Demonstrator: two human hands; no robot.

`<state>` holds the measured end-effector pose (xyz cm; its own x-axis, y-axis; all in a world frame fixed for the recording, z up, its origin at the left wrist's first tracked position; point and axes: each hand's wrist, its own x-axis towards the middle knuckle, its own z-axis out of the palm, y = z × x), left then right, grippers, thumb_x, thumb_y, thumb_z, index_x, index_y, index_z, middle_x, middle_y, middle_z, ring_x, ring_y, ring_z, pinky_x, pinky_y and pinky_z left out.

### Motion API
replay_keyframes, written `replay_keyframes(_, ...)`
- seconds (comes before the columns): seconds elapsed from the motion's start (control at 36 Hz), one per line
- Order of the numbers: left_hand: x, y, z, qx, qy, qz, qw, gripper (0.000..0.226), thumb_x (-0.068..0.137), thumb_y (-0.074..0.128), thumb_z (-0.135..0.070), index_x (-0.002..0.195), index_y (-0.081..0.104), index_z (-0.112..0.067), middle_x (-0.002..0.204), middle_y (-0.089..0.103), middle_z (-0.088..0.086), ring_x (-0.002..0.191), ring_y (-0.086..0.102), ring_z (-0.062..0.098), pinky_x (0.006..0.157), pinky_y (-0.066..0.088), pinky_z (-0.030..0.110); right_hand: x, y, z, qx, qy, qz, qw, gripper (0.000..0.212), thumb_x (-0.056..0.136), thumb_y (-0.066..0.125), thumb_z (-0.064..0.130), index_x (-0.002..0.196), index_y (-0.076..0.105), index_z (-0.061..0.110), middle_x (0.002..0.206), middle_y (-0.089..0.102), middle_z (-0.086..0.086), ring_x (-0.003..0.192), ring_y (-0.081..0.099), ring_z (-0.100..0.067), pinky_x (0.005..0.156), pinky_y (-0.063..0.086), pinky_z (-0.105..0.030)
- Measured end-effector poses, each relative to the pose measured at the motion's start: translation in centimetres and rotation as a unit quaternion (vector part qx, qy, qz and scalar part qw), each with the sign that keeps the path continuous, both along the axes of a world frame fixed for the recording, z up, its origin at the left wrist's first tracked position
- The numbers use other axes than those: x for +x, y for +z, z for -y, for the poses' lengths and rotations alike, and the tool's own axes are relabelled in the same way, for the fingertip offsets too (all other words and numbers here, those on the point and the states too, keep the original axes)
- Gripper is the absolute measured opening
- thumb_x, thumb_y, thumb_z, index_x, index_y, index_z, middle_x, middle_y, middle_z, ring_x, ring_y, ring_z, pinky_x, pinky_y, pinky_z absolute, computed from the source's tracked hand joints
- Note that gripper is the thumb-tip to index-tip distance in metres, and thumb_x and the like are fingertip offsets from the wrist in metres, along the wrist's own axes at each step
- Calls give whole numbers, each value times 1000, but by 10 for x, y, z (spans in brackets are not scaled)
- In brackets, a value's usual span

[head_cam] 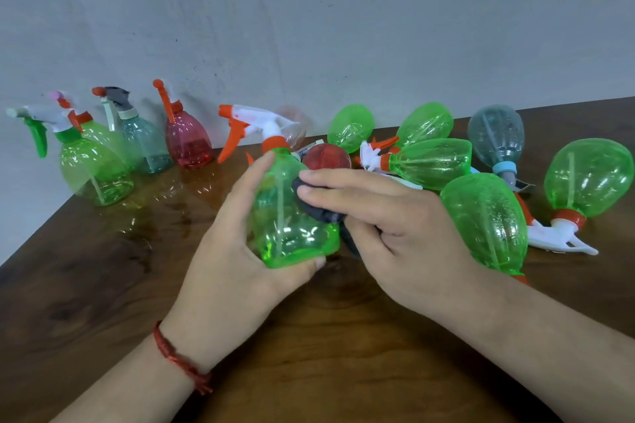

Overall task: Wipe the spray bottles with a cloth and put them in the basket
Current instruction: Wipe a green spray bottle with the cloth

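Left hand (237,251) wraps the body of a green spray bottle (292,230), thumb at its base, holding it over the wooden table (309,354). Right hand (395,227) pinches a dark cloth (314,206) and presses it with flattened fingers against the bottle's side. A red cord bracelet (178,357) circles the left wrist.

Wiping well here likely means turning the bottle within the left grip so the cloth meets every face. The cloth can then go up to the orange collar and the white trigger head (256,120). Pressure should stay light, since the thin plastic may flex.

By count, one bottle is in hand. Four standing bottles (103,137) line the wall at left: two green, one blue-grey, one pink. Five lying green bottles (433,161) sprawl at right, with one lying blue-grey bottle (496,134) among them. A red bottle (326,156) lies just behind the held one. A pale, blurred bottle (295,124) beyond the trigger would make thirteen, though that one is hard to make out. One cloth is visible; no basket is in view.
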<state>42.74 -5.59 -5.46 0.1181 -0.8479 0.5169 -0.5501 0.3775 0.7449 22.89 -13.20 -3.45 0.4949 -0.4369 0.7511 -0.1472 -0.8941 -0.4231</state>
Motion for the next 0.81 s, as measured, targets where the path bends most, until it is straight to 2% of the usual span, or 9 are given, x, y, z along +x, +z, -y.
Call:
replay_keyframes(0.11,-3,8,-1,20,33,-67,997,116,59,100,-20,157,42,-43,138,68,-16,125,68,8,109,56,36,0,-1,1,-41,28,-43,998,52,91,58,-21,129,74,10,141,67,0,130,64,-18,108,51,-39)
replay_keyframes(0.22,3,11,4,38,42,-143,988,119,52,104,-26,154,46,-43,132,74,-9,119,73,15,108,55,48,1,-2,0,-64,56,-55,995,47,94,58,-19,129,75,9,140,68,-1,131,63,-19,111,49,-38)
replay_keyframes(0.28,4,13,3,41,42,-124,991,119,53,104,-27,155,45,-43,133,73,-10,120,72,13,107,56,44,2,-3,-1,-64,48,-58,995,48,93,59,-19,130,74,9,141,67,0,131,63,-18,111,49,-36)
replay_keyframes(0.36,2,11,1,29,39,-74,996,117,58,103,-19,156,44,-41,136,69,-18,123,69,4,103,55,23,2,-5,1,-55,24,-52,997,54,90,60,-20,132,73,11,142,67,2,130,63,-18,110,50,-37)
replay_keyframes(0.42,2,8,0,19,16,-28,999,117,64,104,-14,159,41,-39,147,63,-12,135,62,10,111,52,33,1,-5,3,-46,5,-28,999,51,92,56,-16,132,73,11,142,67,1,130,64,-17,111,50,-36)
replay_keyframes(0.47,2,4,0,4,-7,35,999,115,67,101,-22,162,39,-36,156,53,-6,145,54,21,118,46,47,0,-4,5,-18,-15,6,1000,47,96,52,-11,132,73,12,141,67,3,132,62,-10,113,48,-29)
replay_keyframes(0.58,-6,6,-4,-30,-9,128,991,111,72,100,-26,163,38,-26,156,49,-9,148,49,18,122,41,34,0,-1,13,84,-31,63,994,47,97,56,-15,130,75,14,136,70,8,131,60,0,114,42,-18)
replay_keyframes(0.69,-8,6,-5,-9,-45,32,998,117,72,97,-23,167,29,-31,162,47,-4,147,52,24,120,43,51,1,1,16,191,1,115,975,39,102,57,-7,129,75,16,132,72,11,129,62,0,115,44,-23)
replay_keyframes(0.81,-11,11,-7,26,-67,-24,997,116,68,100,-5,163,37,-27,156,55,-8,141,58,17,117,49,43,2,1,15,220,12,133,966,38,104,57,-4,129,74,17,131,73,12,128,62,0,114,45,-22)
